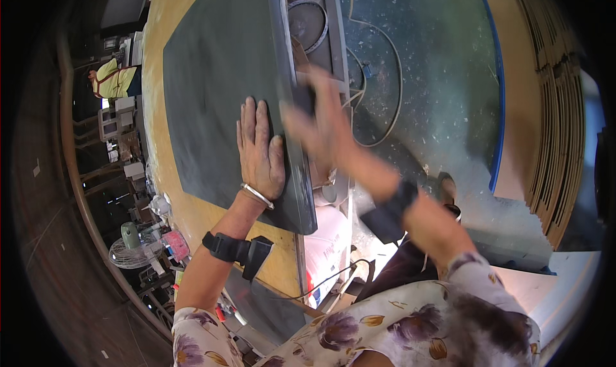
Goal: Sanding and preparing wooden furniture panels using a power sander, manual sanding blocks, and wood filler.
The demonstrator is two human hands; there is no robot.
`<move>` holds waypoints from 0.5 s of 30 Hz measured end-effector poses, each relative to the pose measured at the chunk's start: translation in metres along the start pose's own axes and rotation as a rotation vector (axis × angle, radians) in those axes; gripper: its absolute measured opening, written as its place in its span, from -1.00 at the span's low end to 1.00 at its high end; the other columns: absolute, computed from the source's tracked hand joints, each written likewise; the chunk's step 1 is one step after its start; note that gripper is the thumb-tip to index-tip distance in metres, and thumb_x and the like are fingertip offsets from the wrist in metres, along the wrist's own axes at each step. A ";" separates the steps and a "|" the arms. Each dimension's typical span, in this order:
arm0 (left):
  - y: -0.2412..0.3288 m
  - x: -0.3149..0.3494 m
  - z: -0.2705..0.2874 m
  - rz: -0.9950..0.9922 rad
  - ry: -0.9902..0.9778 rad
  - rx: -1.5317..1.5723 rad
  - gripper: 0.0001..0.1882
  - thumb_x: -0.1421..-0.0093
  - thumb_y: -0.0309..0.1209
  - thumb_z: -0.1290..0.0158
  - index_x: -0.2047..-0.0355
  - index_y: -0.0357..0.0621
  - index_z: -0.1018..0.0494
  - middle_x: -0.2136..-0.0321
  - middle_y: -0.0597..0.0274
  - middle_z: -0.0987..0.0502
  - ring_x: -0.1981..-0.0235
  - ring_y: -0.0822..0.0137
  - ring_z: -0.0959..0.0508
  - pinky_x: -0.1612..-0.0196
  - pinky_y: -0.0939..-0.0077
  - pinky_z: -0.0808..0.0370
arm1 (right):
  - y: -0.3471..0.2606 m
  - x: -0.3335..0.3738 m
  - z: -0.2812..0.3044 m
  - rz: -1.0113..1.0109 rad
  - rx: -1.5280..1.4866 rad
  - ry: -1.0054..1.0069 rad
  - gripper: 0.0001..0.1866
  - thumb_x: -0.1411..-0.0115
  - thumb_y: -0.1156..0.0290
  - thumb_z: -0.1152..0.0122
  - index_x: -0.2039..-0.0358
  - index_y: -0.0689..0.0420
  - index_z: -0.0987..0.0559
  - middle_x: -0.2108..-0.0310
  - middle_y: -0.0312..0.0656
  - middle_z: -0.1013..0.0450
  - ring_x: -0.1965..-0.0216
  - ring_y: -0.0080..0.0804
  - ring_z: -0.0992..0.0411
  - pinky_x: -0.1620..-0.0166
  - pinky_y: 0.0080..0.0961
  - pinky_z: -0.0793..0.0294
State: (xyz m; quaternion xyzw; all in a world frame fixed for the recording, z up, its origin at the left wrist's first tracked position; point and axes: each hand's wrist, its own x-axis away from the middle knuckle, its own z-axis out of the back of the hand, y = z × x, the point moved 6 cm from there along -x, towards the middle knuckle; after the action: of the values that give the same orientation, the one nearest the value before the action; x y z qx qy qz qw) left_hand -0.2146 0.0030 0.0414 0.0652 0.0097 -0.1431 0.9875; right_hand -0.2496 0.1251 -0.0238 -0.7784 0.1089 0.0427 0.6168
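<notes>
A large dark grey panel (218, 91) with smudged, paler patches lies on a wooden worktable (277, 244). My left hand (261, 158) rests flat on its top near the right-hand edge, fingers stretched out, holding nothing. Over that long edge is my right hand (327, 126), smeared by motion. A small dark block (303, 97) shows between its thumb and fingers, against the panel's edge; its exact kind is too blurred to make out. Both wrists wear black straps with a box-shaped device, and a pale bangle circles my left wrist.
Below the panel's edge are a grey shelf (339, 39) and a coiled hose (324, 30). A pale cable (400, 78) loops across the green floor. Stacked brown cardboard (555, 129) stands at right. At far left are a fan (131, 248) and a person in a yellow top (115, 81).
</notes>
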 end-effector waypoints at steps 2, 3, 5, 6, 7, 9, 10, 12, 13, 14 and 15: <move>-0.005 0.006 0.000 -0.006 -0.028 -0.015 -0.37 -0.28 -0.11 0.37 -0.24 -0.29 0.02 -0.26 -0.14 0.05 -0.29 -0.07 0.05 -0.27 0.05 0.15 | -0.021 0.079 0.000 0.053 0.086 -0.053 -0.31 0.15 0.34 -0.32 0.01 0.18 -0.21 0.11 0.14 -0.20 -0.01 0.10 -0.22 -0.01 -0.18 -0.30; -0.002 0.004 0.002 -0.010 -0.027 -0.009 -0.37 -0.28 -0.11 0.37 -0.24 -0.29 0.02 -0.26 -0.14 0.05 -0.29 -0.07 0.05 -0.27 0.05 0.15 | -0.032 0.090 0.004 -0.113 0.000 -0.124 -0.29 0.20 0.37 -0.34 0.02 0.19 -0.21 0.12 0.13 -0.18 -0.03 0.09 -0.21 0.01 -0.12 -0.32; 0.000 0.002 0.006 -0.009 -0.015 0.034 -0.36 -0.28 -0.10 0.39 -0.24 -0.30 0.03 -0.26 -0.16 0.06 -0.29 -0.09 0.05 -0.27 0.04 0.16 | -0.036 0.068 0.008 0.005 0.076 -0.106 -0.31 0.16 0.35 -0.31 0.01 0.14 -0.20 0.11 0.10 -0.18 0.01 0.06 -0.25 0.05 -0.13 -0.38; 0.002 -0.002 0.007 -0.011 -0.012 0.025 -0.35 -0.28 -0.10 0.39 -0.24 -0.31 0.03 -0.26 -0.18 0.06 -0.29 -0.10 0.05 -0.27 0.05 0.16 | -0.027 0.044 0.008 -0.003 0.049 -0.073 -0.33 0.14 0.34 -0.30 0.01 0.11 -0.20 0.11 0.07 -0.19 0.04 0.05 -0.28 0.08 -0.14 -0.39; 0.003 -0.003 0.005 -0.004 -0.021 0.026 -0.35 -0.28 -0.10 0.39 -0.24 -0.31 0.03 -0.26 -0.18 0.06 -0.29 -0.10 0.05 -0.27 0.05 0.16 | -0.015 0.015 0.004 -0.015 0.022 -0.045 -0.35 0.11 0.32 -0.29 0.01 0.09 -0.19 0.11 0.05 -0.19 0.07 0.04 -0.30 0.10 -0.15 -0.41; 0.004 -0.006 0.004 -0.026 -0.013 0.030 -0.35 -0.28 -0.10 0.39 -0.24 -0.33 0.02 -0.26 -0.19 0.06 -0.28 -0.10 0.05 -0.27 0.05 0.16 | -0.002 -0.047 0.006 -0.134 0.046 -0.004 -0.38 0.09 0.29 -0.28 0.03 0.04 -0.21 0.10 0.03 -0.20 0.11 0.04 -0.34 0.14 -0.15 -0.41; 0.005 -0.007 0.002 -0.029 -0.008 0.036 -0.35 -0.28 -0.11 0.39 -0.23 -0.34 0.02 -0.26 -0.19 0.06 -0.28 -0.11 0.04 -0.27 0.06 0.16 | 0.000 -0.047 0.006 -0.139 0.047 -0.006 -0.38 0.09 0.29 -0.28 0.03 0.04 -0.21 0.10 0.03 -0.20 0.11 0.04 -0.34 0.14 -0.15 -0.41; 0.001 -0.005 0.000 -0.018 -0.020 0.031 -0.36 -0.28 -0.11 0.38 -0.23 -0.34 0.02 -0.25 -0.19 0.06 -0.28 -0.11 0.04 -0.27 0.06 0.15 | 0.002 -0.041 0.007 -0.105 0.072 0.051 -0.35 0.10 0.29 -0.29 0.02 0.09 -0.20 0.09 0.03 -0.20 0.07 0.05 -0.31 0.10 -0.14 -0.40; -0.004 -0.002 0.003 -0.008 -0.025 0.018 -0.36 -0.28 -0.11 0.38 -0.24 -0.33 0.02 -0.25 -0.19 0.06 -0.28 -0.11 0.04 -0.27 0.06 0.15 | -0.005 -0.011 0.000 -0.058 0.094 0.011 -0.34 0.11 0.28 -0.30 0.02 0.12 -0.19 0.09 0.04 -0.20 0.04 0.06 -0.29 0.08 -0.14 -0.39; -0.007 -0.001 0.006 -0.002 -0.024 0.008 -0.36 -0.28 -0.11 0.38 -0.24 -0.33 0.02 -0.25 -0.19 0.06 -0.28 -0.11 0.04 -0.27 0.06 0.15 | -0.016 0.032 -0.002 -0.004 0.116 -0.025 -0.32 0.11 0.28 -0.31 0.01 0.14 -0.19 0.09 0.05 -0.20 0.02 0.06 -0.27 0.06 -0.14 -0.38; -0.004 0.000 0.008 -0.009 -0.026 0.006 -0.36 -0.28 -0.12 0.38 -0.24 -0.33 0.02 -0.25 -0.19 0.06 -0.28 -0.10 0.05 -0.27 0.06 0.15 | -0.018 0.066 0.001 -0.020 0.099 -0.079 -0.30 0.14 0.27 -0.33 0.02 0.17 -0.20 0.10 0.07 -0.21 -0.02 0.09 -0.22 0.03 -0.14 -0.36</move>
State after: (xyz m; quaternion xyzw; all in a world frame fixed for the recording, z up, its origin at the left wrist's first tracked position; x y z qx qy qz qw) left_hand -0.2159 -0.0021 0.0486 0.0661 -0.0031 -0.1482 0.9867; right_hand -0.1815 0.1220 -0.0201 -0.7457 0.0786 0.0616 0.6587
